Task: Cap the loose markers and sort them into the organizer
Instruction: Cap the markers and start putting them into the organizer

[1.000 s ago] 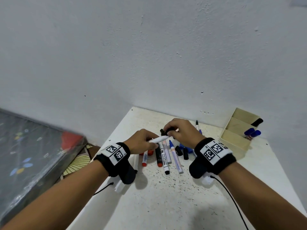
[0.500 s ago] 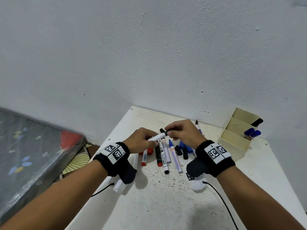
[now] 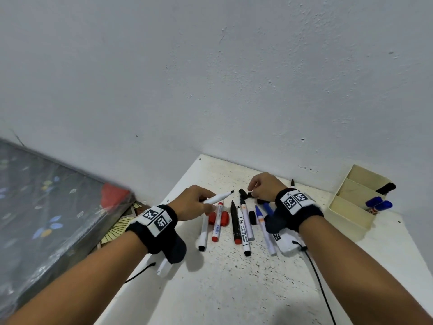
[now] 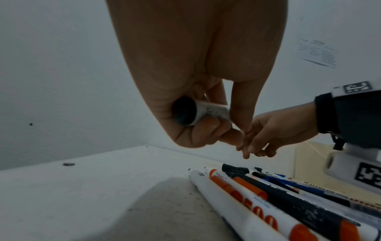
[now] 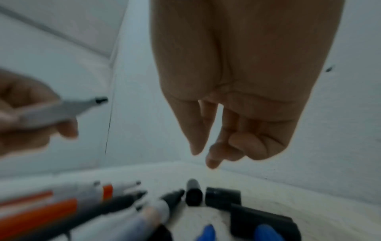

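Left hand [image 3: 190, 202] grips uncapped white marker [image 3: 216, 198], black tip pointing right, right hand [image 3: 263, 186] loosely curled, empty, just above black caps [image 5: 208, 194] on table [image 3: 234, 289]

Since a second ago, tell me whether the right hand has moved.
Yes. The right hand has left the marker tip and dropped toward the black caps on the table, empty.

Black wristbands [image 3: 159, 227] with white coded tags, white cabled cameras [image 3: 288, 242].
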